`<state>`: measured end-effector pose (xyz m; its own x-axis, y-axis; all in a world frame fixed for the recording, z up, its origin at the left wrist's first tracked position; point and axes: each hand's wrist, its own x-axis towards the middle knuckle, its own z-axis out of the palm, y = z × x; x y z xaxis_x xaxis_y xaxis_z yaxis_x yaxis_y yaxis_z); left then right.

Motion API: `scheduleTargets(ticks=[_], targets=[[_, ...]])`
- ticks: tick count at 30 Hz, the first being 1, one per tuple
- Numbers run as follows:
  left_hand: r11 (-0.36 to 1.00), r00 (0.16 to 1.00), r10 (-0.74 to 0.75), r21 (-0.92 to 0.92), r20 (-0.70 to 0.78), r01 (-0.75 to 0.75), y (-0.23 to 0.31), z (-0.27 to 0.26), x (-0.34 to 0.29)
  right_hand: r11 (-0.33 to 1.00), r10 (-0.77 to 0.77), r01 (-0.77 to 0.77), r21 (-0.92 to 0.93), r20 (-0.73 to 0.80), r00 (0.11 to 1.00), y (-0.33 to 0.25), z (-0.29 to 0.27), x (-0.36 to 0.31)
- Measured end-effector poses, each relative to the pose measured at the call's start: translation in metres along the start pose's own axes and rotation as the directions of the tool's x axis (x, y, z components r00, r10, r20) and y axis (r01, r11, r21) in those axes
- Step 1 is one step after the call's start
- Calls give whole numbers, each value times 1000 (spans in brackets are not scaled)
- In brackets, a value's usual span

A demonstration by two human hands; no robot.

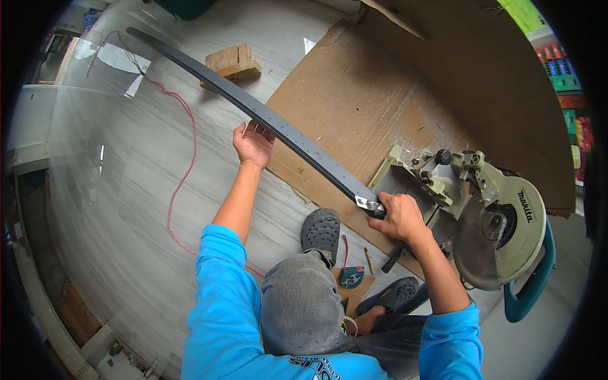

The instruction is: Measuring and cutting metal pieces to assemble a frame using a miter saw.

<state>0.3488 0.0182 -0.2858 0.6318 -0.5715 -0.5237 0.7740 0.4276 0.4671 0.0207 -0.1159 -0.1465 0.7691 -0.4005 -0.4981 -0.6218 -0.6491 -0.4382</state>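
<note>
A long dark grey metal profile (299, 140) slants through the air from the far left down to the near right. My right hand (403, 217) grips its near end, beside a shiny cut or silvery patch. Under its middle is my left hand (254, 144), palm up, with the fingers curled behind the profile and partly hidden. To the right of my right hand stands a green-grey miter saw (506, 221) with a round blade and a teal handle.
Cardboard sheets (354, 95) lie under and behind the saw, dusted with chips. Wooden blocks (233, 62) rest beyond the profile. A red cord (193, 136) runs across the floor at left. A tape measure (351, 277) and a pencil (368, 259) lie between my feet.
</note>
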Motion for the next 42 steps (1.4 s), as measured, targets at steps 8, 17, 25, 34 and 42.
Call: scheduleTargets(ticks=[8,17,25,34,42], targets=[[-627,667,205,620,716,-473,45,-5,152,998,-55,57,36,-61,997,-7,-1,3],[-879,942,83,470,326,-85,86,26,167,997,-60,63,37,-61,996,14,6,-12],[-698,885,391,708,252,107,162,-60,127,999,-28,26,-26,-71,997,30,9,-34],[929,993,-117,355,18,103,35,-3,39,982,-86,49,-182,-203,975,54,39,-38],[941,999,42,336,-3,-39,14,17,43,980,-99,17,-199,-411,906,60,48,-38]])
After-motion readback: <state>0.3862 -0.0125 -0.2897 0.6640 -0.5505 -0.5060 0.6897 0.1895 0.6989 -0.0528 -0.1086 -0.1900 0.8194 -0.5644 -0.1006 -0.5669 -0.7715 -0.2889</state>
